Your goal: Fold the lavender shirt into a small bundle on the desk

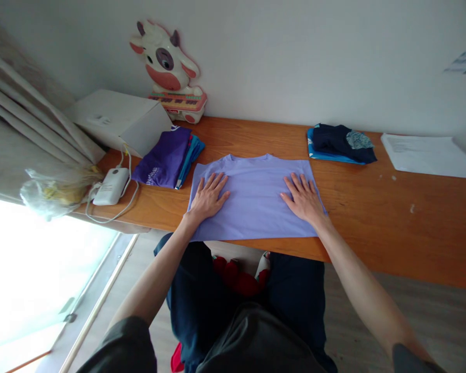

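A lavender T-shirt lies spread on the wooden table, its neckline toward the wall and its lower edge near the table's front edge. My left hand rests flat on the shirt's left side with fingers spread. On the right side of the shirt, my right hand lies palm down, fingers also apart. Neither hand grips the cloth. The shirt looks mostly smooth, with its sleeves not visible at the sides.
Folded purple clothes lie at left beside a white box. A cow toy keyboard stands behind. A white power adapter with cables and a plastic bag sit far left. Folded dark clothes and papers lie right.
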The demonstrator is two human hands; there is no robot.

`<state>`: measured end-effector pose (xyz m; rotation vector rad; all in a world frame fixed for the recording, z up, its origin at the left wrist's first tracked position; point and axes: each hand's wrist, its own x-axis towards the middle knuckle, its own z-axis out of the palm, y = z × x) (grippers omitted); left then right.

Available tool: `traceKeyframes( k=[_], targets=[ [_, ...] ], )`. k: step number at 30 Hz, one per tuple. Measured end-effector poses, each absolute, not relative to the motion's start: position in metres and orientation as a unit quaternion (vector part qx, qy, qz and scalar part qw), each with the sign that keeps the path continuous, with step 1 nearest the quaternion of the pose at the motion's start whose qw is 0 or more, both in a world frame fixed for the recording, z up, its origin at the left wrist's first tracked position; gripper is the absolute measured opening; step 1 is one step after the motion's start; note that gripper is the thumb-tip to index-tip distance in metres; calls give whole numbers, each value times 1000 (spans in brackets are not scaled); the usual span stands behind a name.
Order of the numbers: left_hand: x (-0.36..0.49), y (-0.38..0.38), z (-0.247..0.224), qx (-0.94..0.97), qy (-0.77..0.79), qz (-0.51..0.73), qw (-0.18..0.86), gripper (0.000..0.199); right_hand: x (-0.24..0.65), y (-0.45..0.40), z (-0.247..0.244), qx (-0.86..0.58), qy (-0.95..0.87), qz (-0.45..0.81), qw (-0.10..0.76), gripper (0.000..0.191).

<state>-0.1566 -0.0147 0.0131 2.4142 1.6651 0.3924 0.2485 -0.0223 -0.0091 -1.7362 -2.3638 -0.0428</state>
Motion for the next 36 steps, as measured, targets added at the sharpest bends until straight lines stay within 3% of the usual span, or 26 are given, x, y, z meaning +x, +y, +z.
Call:
traceKeyframes(
  k=[15, 36],
  targets=[
    [-158, -26, 13, 828, 531, 149, 104, 67, 249, -67, -9, -609, -784, -18, 115, 77],
    [-163, -28, 12, 810, 542, 201, 98, 54, 250, -68, -13, -614, -782, -42, 98, 75]
  ],
)
